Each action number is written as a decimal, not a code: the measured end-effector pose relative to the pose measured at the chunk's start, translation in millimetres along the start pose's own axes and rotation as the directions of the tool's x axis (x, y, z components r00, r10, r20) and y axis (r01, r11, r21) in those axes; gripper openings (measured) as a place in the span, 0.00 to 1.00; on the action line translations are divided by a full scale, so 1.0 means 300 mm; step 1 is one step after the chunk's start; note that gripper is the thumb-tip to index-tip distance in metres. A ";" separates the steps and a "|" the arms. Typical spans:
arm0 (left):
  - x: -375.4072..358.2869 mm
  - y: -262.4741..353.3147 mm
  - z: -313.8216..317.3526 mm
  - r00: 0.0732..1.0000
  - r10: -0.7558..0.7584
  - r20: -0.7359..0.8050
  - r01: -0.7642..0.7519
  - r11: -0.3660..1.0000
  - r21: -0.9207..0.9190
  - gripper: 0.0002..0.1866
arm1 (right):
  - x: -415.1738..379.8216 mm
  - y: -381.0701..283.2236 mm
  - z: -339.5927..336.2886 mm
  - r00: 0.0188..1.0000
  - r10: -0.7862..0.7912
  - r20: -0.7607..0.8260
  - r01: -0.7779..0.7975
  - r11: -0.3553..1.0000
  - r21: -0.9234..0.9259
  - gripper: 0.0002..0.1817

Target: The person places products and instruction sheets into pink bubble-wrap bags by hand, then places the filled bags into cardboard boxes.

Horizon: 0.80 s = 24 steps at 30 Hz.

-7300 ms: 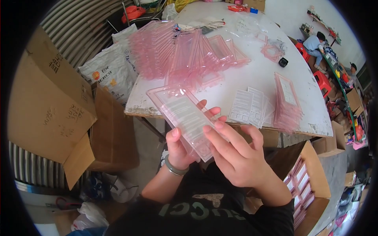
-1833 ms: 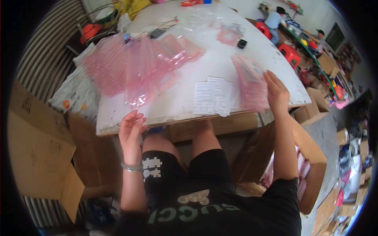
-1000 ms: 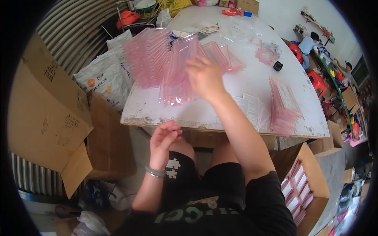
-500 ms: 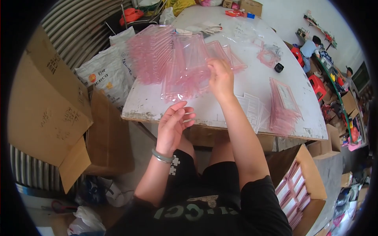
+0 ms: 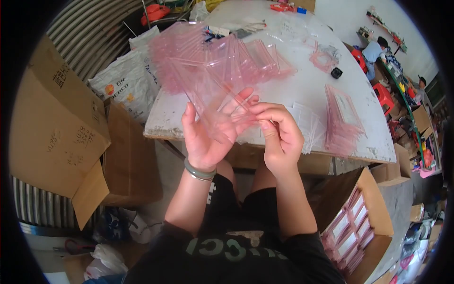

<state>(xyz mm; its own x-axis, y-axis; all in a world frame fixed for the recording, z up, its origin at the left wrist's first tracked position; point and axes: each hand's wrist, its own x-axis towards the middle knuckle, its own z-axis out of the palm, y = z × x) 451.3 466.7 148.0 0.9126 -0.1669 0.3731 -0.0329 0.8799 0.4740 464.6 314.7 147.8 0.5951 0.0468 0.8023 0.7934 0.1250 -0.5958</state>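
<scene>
A clear plastic pouch with pink edges point(image 5: 201, 90) is held up over the table's front edge. My right hand point(image 5: 279, 135) pinches its lower right corner between thumb and fingers. Beneath the pouch lies my left hand point(image 5: 210, 137), palm up with fingers spread, seen partly through the plastic. Behind them, many similar pink pouches point(image 5: 170, 45) are fanned out on the table point(image 5: 283, 94). White printed sheets point(image 5: 305, 124) and a stack of pink pouches with paper inside point(image 5: 341, 120) lie right of my right hand.
At lower right an open carton point(image 5: 378, 208) holds packed pink pouches. Large cartons point(image 5: 56, 123) and a white sack point(image 5: 127, 85) stand left. A black round object point(image 5: 336, 73) sits on the table. Two people point(image 5: 373, 54) are at the far right.
My right hand has come back toward me from the pile with a pouch in its grip. My left hand has opened and moved up under the pouch.
</scene>
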 end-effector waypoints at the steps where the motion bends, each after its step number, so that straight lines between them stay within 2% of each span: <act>1: -0.028 -0.015 0.000 0.999 -0.003 -0.037 0.001 0.999 -0.034 0.57 | -0.031 -0.003 -0.004 0.999 -0.013 -0.031 0.012 0.999 -0.039 0.06; 2: -0.052 -0.025 0.001 0.998 -0.005 -0.070 0.001 0.998 -0.065 0.57 | -0.044 -0.009 -0.012 0.995 -0.078 -0.057 0.066 0.980 -0.190 0.08; 5: -0.106 -0.035 -0.002 0.988 0.005 -0.152 -0.036 0.978 -0.207 0.54 | -0.063 -0.014 0.008 0.947 -0.320 0.034 0.305 0.859 -0.410 0.12; 6: -0.118 -0.030 -0.004 0.984 0.012 -0.177 -0.058 0.964 -0.259 0.53 | -0.070 0.006 0.020 0.911 -0.404 0.084 0.395 0.797 -0.456 0.16; 9: -0.126 0.012 -0.006 0.959 -0.005 -0.285 -0.091 0.942 -0.324 0.50 | -0.088 -0.024 0.056 0.884 -0.460 0.090 0.439 0.746 -0.501 0.16; 10: -0.136 0.020 -0.026 0.969 -0.008 -0.246 -0.084 0.928 -0.362 0.50 | -0.081 -0.025 0.076 0.867 -0.488 0.101 0.475 0.746 -0.466 0.17; 11: -0.142 0.022 -0.029 0.963 -0.003 -0.269 -0.104 0.919 -0.381 0.49 | -0.086 -0.029 0.092 0.880 -0.457 0.131 0.464 0.762 -0.452 0.18; 13: -0.155 0.019 -0.025 0.950 -0.005 -0.313 -0.133 0.899 -0.418 0.46 | -0.097 -0.038 0.121 0.907 -0.412 0.084 0.404 0.798 -0.447 0.18; 16: -0.153 0.008 -0.001 0.925 0.057 -0.376 -0.163 0.953 -0.256 0.46 | -0.107 -0.042 0.130 0.917 -0.386 0.099 0.390 0.819 -0.421 0.17; 19: -0.150 -0.001 -0.003 0.928 0.042 -0.369 -0.153 0.949 -0.275 0.45 | -0.108 -0.045 0.150 0.916 -0.401 0.030 0.365 0.799 -0.478 0.17; 22: -0.149 -0.012 -0.024 0.947 -0.023 -0.320 -0.128 0.887 -0.443 0.45 | -0.110 -0.019 0.167 0.917 -0.397 -0.046 0.344 0.843 -0.414 0.18; 24: -0.154 -0.017 -0.036 0.944 -0.003 -0.329 -0.129 0.916 -0.379 0.46 | -0.121 -0.008 0.171 0.923 -0.377 -0.075 0.319 0.861 -0.396 0.18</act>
<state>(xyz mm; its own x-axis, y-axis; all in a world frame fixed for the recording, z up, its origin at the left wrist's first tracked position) 413.5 474.7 119.8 0.9960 -0.0142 0.0885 0.0068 0.9965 0.0837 434.6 363.4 121.9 0.2602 -0.0777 0.9624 0.9239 -0.2696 -0.2715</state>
